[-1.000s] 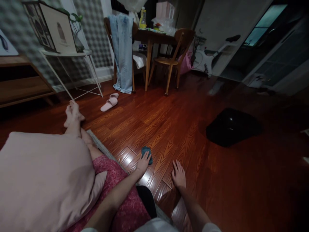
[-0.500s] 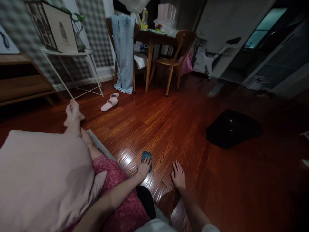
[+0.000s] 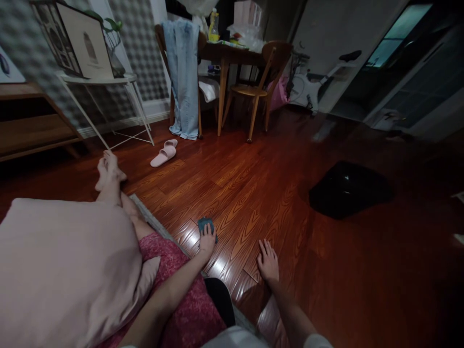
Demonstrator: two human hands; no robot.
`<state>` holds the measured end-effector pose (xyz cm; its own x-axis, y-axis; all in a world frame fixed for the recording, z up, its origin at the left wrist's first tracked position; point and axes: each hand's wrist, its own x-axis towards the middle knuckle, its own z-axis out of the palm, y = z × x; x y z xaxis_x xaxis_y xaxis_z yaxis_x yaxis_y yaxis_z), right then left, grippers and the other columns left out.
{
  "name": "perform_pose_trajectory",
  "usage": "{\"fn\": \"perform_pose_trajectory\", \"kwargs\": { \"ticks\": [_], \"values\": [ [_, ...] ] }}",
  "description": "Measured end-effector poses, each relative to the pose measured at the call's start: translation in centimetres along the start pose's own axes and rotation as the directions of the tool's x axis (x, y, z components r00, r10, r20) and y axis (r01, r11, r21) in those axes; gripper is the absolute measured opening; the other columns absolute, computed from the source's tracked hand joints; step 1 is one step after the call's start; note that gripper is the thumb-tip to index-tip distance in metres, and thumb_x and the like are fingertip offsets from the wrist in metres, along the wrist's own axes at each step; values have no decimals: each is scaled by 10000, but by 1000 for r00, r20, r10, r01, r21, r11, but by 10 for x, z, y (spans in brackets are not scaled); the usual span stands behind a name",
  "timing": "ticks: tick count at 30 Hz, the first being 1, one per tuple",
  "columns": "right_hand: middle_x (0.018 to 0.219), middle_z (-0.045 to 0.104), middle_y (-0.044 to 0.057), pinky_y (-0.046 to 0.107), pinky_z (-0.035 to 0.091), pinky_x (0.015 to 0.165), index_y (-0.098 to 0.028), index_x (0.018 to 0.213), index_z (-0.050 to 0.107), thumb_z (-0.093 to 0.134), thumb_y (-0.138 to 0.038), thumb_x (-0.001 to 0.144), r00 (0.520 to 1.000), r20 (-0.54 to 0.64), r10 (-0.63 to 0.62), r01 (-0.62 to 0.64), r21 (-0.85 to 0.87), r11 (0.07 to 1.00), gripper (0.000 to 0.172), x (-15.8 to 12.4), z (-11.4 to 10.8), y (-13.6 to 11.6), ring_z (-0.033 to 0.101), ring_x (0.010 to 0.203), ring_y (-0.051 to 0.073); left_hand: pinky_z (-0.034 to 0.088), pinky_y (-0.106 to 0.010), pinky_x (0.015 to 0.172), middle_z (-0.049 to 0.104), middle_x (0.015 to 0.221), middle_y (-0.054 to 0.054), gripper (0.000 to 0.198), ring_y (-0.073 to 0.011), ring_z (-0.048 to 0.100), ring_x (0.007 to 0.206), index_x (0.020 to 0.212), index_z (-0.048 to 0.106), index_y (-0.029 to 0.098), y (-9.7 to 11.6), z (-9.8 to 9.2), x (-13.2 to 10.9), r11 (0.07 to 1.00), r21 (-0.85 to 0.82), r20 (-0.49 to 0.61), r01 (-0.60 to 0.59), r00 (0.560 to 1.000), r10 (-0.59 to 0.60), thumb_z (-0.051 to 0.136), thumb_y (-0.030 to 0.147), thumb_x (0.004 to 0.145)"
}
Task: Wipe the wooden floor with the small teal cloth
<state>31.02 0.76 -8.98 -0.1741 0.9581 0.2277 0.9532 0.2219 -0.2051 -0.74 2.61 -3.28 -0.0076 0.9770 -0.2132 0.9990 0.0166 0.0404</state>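
My left hand (image 3: 207, 240) presses down on a small teal cloth (image 3: 204, 224) lying on the glossy red-brown wooden floor (image 3: 253, 193), its fingers curled over the cloth's near edge. To its right, my right hand (image 3: 268, 260) lies flat on the floor with fingers spread and nothing in it. A large pale pink cushion (image 3: 65, 270) rests on my lap over a pink patterned garment (image 3: 188, 309). My bare legs and feet (image 3: 108, 176) stretch out to the left.
A black flat object (image 3: 350, 188) lies on the floor to the right. Pink slippers (image 3: 165, 152) sit farther off. Behind them stand a wooden table (image 3: 232, 53), chairs with a blue cloth draped over one (image 3: 183, 72), a white side table (image 3: 105, 82) and an exercise bike (image 3: 319, 82).
My left hand has slid the teal cloth across the floor, to the left and away from me. My right hand has stayed flat in the same spot.
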Motion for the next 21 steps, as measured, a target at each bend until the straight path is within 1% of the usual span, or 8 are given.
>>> {"fn": "perform_pose_trajectory", "kwargs": {
  "ticks": [3, 5, 9, 12, 14, 16, 18, 21],
  "values": [
    [1600, 405, 64, 449, 293, 1191, -263, 1580, 314, 343, -242, 949, 1000, -7, -3, 3, 8, 1000, 632, 0, 1, 0, 309, 1498, 212, 382, -593, 1113, 330, 1622, -149, 645, -349, 325, 1475, 1586, 324, 280, 8, 4, -6, 1000, -16, -5, -18, 1000, 18, 423, 145, 963],
    [1604, 399, 66, 450, 294, 1190, -264, 1585, 301, 346, -238, 945, 1000, -18, -8, 8, 6, 1000, 642, 0, 2, 1, 308, 1498, 214, 379, -591, 1114, 351, 1613, -151, 603, -362, 314, 1477, 1566, 378, 268, 12, 6, -10, 999, -19, 9, -35, 999, 35, 431, 174, 973],
    [1606, 396, 66, 458, 289, 1191, -273, 1595, 267, 354, -236, 941, 999, -30, -21, 22, 12, 1000, 661, -1, 4, 4, 320, 1493, 219, 378, -555, 1127, 350, 1620, -122, 531, -345, 284, 1493, 1498, 496, 263, 25, 7, -19, 988, -41, 47, -152, 987, 154, 422, 169, 980],
    [1604, 399, 66, 467, 281, 1194, -283, 1596, 261, 350, -237, 944, 1000, -20, -15, 16, 28, 999, 660, -1, 4, 4, 326, 1491, 223, 369, -523, 1140, 333, 1630, -102, 523, -324, 267, 1502, 1467, 535, 256, 36, 6, -25, 975, -57, 69, -217, 973, 220, 411, 139, 972],
    [1602, 402, 66, 467, 279, 1196, -284, 1594, 269, 350, -235, 944, 1000, -13, -5, 6, 34, 999, 657, -1, 3, 3, 325, 1491, 225, 344, -510, 1159, 300, 1642, -108, 541, -318, 244, 1511, 1492, 501, 243, 39, 5, -26, 972, -72, 61, -222, 972, 226, 444, 151, 961],
    [1601, 402, 66, 462, 277, 1197, -280, 1592, 276, 352, -234, 944, 1000, -8, -2, 2, 34, 999, 654, -1, 2, 3, 323, 1492, 224, 303, -509, 1182, 255, 1653, -131, 606, -315, 208, 1522, 1543, 420, 223, 37, 2, -22, 974, -93, 44, -209, 976, 214, 503, 189, 944],
    [1603, 399, 65, 457, 279, 1196, -276, 1591, 280, 353, -232, 943, 1000, -7, -2, 2, 27, 1000, 653, -1, 2, 2, 319, 1493, 221, 259, -520, 1201, 225, 1659, -145, 669, -311, 174, 1531, 1577, 348, 210, 29, -2, -17, 981, -101, 25, -166, 985, 169, 536, 218, 935],
    [1608, 392, 61, 446, 291, 1190, -270, 1587, 293, 361, -226, 935, 1000, -4, -6, 6, 6, 1000, 657, -1, 1, 1, 310, 1496, 215, 227, -525, 1212, 214, 1665, -136, 681, -298, 161, 1534, 1595, 302, 224, 12, -6, -9, 992, -90, -11, -86, 996, 85, 512, 205, 947]
  ]
}}
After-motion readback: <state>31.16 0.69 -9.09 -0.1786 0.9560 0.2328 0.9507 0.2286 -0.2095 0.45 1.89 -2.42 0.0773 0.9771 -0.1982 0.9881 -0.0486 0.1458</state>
